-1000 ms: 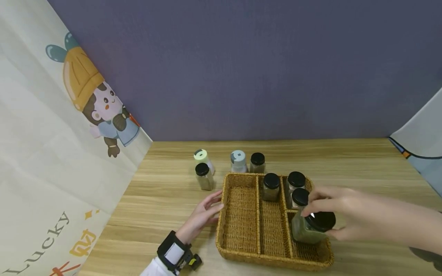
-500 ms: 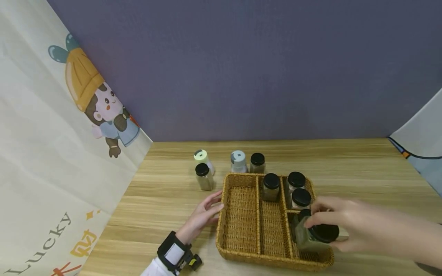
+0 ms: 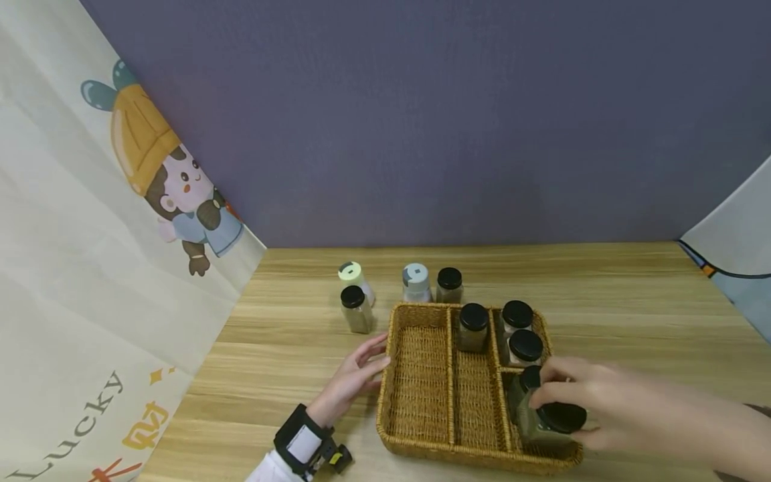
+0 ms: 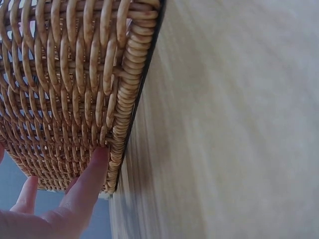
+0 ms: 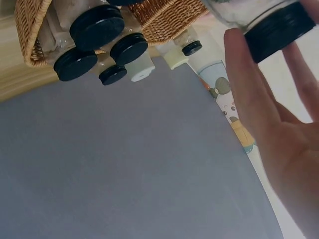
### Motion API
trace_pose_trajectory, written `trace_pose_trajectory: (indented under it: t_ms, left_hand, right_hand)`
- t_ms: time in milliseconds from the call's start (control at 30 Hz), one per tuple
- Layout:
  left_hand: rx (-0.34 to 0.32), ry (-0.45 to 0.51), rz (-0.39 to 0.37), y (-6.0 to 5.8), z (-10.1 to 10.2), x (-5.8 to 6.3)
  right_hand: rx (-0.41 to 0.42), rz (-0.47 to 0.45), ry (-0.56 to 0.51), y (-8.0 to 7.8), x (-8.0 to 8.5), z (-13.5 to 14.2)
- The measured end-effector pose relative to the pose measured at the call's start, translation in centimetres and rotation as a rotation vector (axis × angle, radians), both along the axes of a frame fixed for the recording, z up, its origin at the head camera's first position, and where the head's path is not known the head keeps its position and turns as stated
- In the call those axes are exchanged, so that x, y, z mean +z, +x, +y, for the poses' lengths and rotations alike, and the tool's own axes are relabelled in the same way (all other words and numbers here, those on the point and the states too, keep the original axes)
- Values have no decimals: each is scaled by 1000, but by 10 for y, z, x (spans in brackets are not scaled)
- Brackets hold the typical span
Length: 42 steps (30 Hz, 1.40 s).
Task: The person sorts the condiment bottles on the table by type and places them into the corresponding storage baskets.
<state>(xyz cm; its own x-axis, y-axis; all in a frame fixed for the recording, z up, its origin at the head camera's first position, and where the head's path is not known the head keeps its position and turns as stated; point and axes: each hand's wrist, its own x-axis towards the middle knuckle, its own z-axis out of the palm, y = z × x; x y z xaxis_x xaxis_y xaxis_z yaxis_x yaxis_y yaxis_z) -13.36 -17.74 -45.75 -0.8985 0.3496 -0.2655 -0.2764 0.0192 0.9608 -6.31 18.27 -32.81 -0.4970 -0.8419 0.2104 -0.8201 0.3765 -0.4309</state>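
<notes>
While the left hand (image 3: 354,378) is resting its outstretched fingertips against the left wall of the wicker basket (image 3: 419,388), the right hand (image 3: 593,398) is gripping a jar of green stuff (image 3: 533,426) by its black lid (image 3: 561,418)! That jar is leaning in the basket's near right compartment; whether its base is touching the bottom, I cannot tell. Just behind it, in the same compartment, another dark-lidded jar (image 3: 529,379) is showing. Over in the far right compartment, two jars, one behind (image 3: 517,314) and one in front (image 3: 525,346), are standing close together, and a single jar (image 3: 473,331) is holding the far end of the middle strip.

Outside, nearer the counter's (image 3: 289,348) far edge, a white-capped bottle (image 3: 415,284) and a small jar (image 3: 449,286) are standing just behind the basket. Towards the counter's far left corner, a yellow-capped bottle (image 3: 354,278) is standing behind a black-lidded jar (image 3: 357,311).
</notes>
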Motion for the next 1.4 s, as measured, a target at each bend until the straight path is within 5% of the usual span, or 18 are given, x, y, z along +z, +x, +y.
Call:
trace_pose_trajectory:
  t_ms: [333, 867, 1400]
  left_hand:
    - [5, -2, -5, 0, 1, 1]
    - [7, 28, -10, 1, 2, 2]
    - [1, 14, -6, 0, 0, 0]
  right_hand:
    - [31, -19, 4, 1, -9, -4]
    - [56, 109, -5, -3, -32, -8]
    - [32, 10, 59, -2, -46, -11]
